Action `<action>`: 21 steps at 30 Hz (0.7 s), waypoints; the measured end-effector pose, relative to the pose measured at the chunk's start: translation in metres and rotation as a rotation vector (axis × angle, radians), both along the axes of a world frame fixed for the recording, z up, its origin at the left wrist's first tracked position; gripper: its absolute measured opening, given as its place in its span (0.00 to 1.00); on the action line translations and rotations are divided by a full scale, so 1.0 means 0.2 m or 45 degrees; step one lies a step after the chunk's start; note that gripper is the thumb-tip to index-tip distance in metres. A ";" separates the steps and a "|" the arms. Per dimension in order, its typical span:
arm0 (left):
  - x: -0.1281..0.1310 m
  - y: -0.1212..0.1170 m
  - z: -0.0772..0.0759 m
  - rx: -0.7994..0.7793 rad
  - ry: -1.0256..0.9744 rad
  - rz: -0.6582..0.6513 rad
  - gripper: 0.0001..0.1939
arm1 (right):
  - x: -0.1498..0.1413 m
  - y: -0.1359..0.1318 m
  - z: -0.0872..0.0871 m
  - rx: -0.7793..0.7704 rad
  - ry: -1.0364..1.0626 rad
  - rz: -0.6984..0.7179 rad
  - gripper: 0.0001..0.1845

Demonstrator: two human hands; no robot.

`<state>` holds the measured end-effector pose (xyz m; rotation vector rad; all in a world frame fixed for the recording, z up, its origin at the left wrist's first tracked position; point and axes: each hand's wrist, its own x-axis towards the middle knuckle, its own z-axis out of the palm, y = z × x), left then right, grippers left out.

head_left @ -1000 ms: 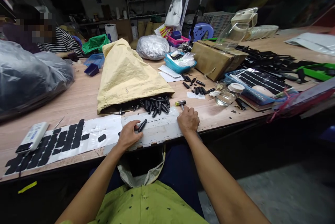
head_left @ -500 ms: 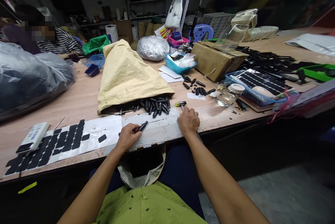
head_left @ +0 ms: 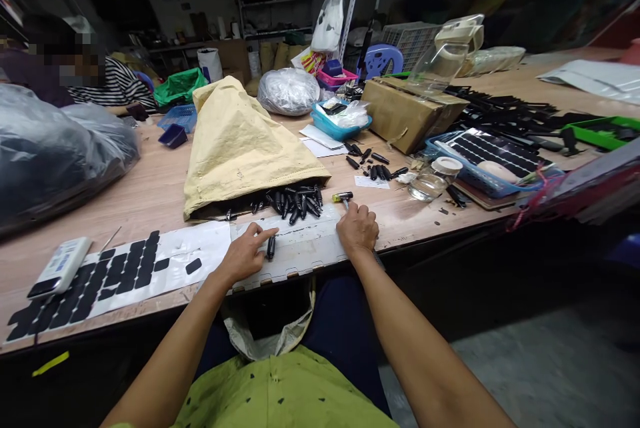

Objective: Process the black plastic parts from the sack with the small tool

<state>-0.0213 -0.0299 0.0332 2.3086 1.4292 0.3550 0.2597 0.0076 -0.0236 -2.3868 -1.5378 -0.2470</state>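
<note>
My left hand (head_left: 245, 255) is over the pale flat board (head_left: 310, 251) at the table's front edge. Its index finger is stretched out past the top end of a small black tapered cylinder (head_left: 271, 248), with the thumb apart from that finger. The cylinder is right beside the fingers; whether they touch it I cannot tell. My right hand (head_left: 358, 229) is closed around the handle of a small hammer (head_left: 343, 197), whose yellow-and-dark head shows beyond the knuckles. More black cylinders (head_left: 300, 201) spill from the mouth of a yellow cloth sack (head_left: 245, 155) behind the board.
Left of the board lie a white sheet with black stickers (head_left: 135, 265) and a white box-like device (head_left: 60, 268). A clear jar (head_left: 430, 185), a blue basket (head_left: 493, 181) and a cardboard box (head_left: 407, 115) stand to the right. Another person (head_left: 120, 85) sits at the far left.
My left hand has let go of the black cylinder, which now points away from me instead of slanting right, and its index finger has straightened. The right hand keeps its grip on the hammer.
</note>
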 end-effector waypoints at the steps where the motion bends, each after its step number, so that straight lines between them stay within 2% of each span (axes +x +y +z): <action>1: 0.00 0.02 0.00 0.023 0.039 -0.056 0.34 | 0.00 0.00 0.00 -0.002 0.001 -0.001 0.19; 4: 0.00 0.06 -0.01 0.059 0.112 -0.147 0.28 | 0.00 0.00 0.01 -0.004 0.000 0.001 0.19; 10: -0.05 0.06 -0.05 -0.008 0.028 -0.101 0.16 | -0.01 0.00 0.02 -0.017 0.007 -0.001 0.18; 15: -0.05 0.03 -0.06 -0.056 -0.052 0.001 0.15 | -0.01 -0.01 0.02 -0.017 0.000 0.002 0.18; 21: -0.05 0.03 -0.10 -0.092 -0.129 0.043 0.15 | -0.01 -0.01 0.01 -0.007 -0.010 0.000 0.19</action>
